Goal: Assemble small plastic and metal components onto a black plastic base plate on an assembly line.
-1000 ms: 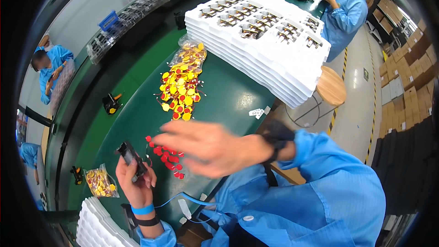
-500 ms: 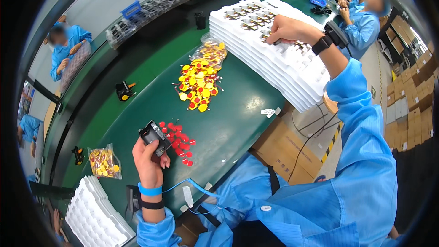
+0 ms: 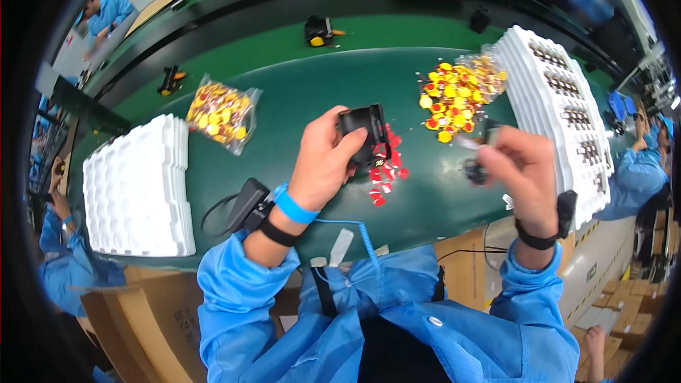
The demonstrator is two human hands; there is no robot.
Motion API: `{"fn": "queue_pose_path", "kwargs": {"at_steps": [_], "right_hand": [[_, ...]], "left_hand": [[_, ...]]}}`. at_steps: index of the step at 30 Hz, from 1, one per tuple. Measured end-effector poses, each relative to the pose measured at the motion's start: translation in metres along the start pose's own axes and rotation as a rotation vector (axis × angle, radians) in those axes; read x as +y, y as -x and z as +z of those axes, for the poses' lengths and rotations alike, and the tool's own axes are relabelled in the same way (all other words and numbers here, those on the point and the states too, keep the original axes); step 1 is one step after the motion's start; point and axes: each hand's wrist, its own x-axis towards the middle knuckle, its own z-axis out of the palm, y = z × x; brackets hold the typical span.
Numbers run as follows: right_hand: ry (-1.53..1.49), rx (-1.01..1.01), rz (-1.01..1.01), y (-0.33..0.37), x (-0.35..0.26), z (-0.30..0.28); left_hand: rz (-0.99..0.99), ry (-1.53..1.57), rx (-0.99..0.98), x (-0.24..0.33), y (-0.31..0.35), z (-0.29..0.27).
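Black plastic part (image 3: 365,136), boxy, gripped in left hand (image 3: 323,163) above mid-desk, fingers curled round its left side and thumb over the front face. Long axis roughly upright in view, tilted a little right. Directly below it on green desk (image 3: 284,99): scatter of red tabs (image 3: 383,170), some touching, some loose. To the right, well apart from the part: right hand (image 3: 521,170), blurred, fingers pinched narrow on a small dark piece (image 3: 477,170), with something pale and thin poking out toward the left; exact shape not clear. Dark piece level with the part's lower edge, open gap between the two hands, left hand much nearer the part, right hand nearer the piece. Beyond the right hand: pile of yellow and red tabs (image 3: 450,99) spilling from a clear bag, then a stack of white trays (image 3: 560,110) loaded with dark parts. Far left: second stack of white trays, empty (image 3: 135,184), and a bag of yellow tabs (image 3: 221,112) beside it. Blue wrist strap (image 3: 294,206) with coiled cord on left wrist; dark band on right wrist.
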Motion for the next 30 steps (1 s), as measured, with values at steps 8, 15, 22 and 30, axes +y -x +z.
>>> {"fn": "queue_pose_path", "kwargs": {"at_steps": [8, 15, 22, 30], "right_hand": [[0.146, -0.120, -0.229, -0.052, 0.024, 0.087], [0.082, -0.196, -0.213, -0.068, 0.032, 0.092], [0.075, -0.232, -0.208, -0.069, 0.033, 0.085], [0.065, -0.253, -0.228, -0.073, 0.032, 0.081]], "left_hand": [[0.232, -0.410, 0.219, 0.006, 0.000, 0.000], [0.243, -0.459, 0.254, 0.010, 0.004, 0.001], [0.226, -0.436, 0.230, 0.008, 0.002, 0.000], [0.224, -0.455, 0.236, 0.008, 0.001, 0.000]]}}
